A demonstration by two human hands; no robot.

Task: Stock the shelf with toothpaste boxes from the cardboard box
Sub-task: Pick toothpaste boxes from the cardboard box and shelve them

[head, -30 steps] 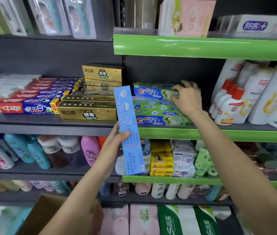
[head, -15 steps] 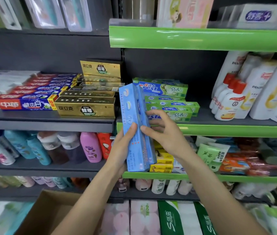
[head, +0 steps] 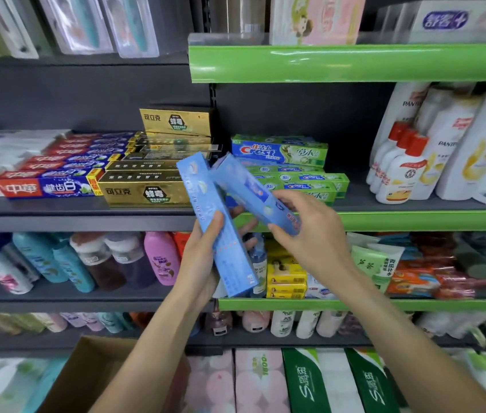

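Note:
My left hand [head: 206, 260] grips a light blue toothpaste box [head: 206, 201] held nearly upright in front of the shelves. My right hand [head: 310, 231] pinches a second light blue toothpaste box [head: 244, 186], tilted up to the left and fanned away from the first. Both boxes hang before the green-edged shelf [head: 399, 220] where green and blue Crest boxes [head: 280, 152] are stacked. A brown cardboard box [head: 87, 377] shows its rim at the bottom left; its inside is out of sight.
Gold toothpaste boxes [head: 146, 190] and red-blue ones [head: 45, 187] fill the grey shelf on the left. White shampoo bottles [head: 402, 171] stand right of the Crest stack, with bare shelf between. Bottles and packets crowd the lower shelves.
My right hand came back from the Crest stack to the blue boxes, took hold of one and pulled it apart from the other, tilting it to the right.

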